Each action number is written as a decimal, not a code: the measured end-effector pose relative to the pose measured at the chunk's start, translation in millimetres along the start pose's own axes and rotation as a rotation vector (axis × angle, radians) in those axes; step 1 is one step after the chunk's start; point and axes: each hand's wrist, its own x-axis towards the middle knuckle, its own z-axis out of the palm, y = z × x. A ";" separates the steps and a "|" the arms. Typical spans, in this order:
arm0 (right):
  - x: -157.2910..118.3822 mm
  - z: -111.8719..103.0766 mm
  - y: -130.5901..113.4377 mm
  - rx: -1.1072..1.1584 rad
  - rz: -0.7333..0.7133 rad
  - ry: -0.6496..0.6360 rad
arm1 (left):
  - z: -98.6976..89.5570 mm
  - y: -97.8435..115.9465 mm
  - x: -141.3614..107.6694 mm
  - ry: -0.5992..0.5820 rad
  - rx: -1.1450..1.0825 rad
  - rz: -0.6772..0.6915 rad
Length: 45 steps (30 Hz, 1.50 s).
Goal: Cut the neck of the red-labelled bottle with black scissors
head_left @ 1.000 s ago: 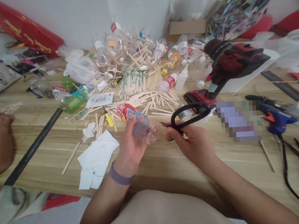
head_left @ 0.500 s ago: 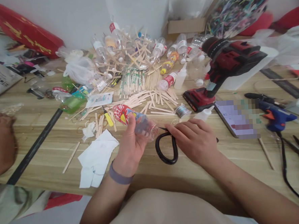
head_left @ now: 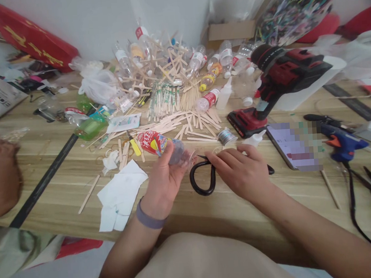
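A clear plastic bottle piece with a red and yellow label (head_left: 152, 142) lies in my left hand (head_left: 164, 180), the thumb on top and its open end turned to the right. My right hand (head_left: 242, 171) is closed around black-handled scissors (head_left: 203, 179); one handle loop hangs below the fingers. The scissors' dark tip points at the bottle's open end, with a small gap between them. Most of the blades is hidden by my right fingers.
Wooden sticks (head_left: 172, 123) and plastic bottles (head_left: 196, 59) crowd the back. A red drill (head_left: 285, 78), a phone (head_left: 291, 147) and a blue glue gun (head_left: 346, 146) stand or lie at right. White paper (head_left: 122, 193) is at left, beyond it another person's hand (head_left: 1, 175).
The bottle has turned slightly in my left hand and shifted a little left. The scissors have rotated a bit, their handle loop moving up and left.
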 end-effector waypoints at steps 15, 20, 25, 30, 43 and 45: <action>9.9 5.4 12.7 -0.025 -0.090 -0.117 | 3.4 -3.1 4.5 0.006 0.060 0.031; 7.5 17.0 9.9 0.104 0.004 -0.140 | 8.4 -1.6 6.0 0.074 0.058 0.017; 5.1 27.0 3.6 0.281 0.186 -0.196 | 8.6 -3.9 7.4 0.074 0.059 0.037; 6.6 28.7 -5.8 0.884 0.662 -0.370 | 7.7 -8.1 7.5 0.068 0.077 0.098; 18.9 10.9 -9.0 1.844 1.133 -0.447 | 2.4 -16.6 5.7 -0.162 0.004 0.308; 14.4 14.8 -9.2 1.428 0.977 -0.369 | 2.8 -18.2 4.0 -0.114 -0.004 0.284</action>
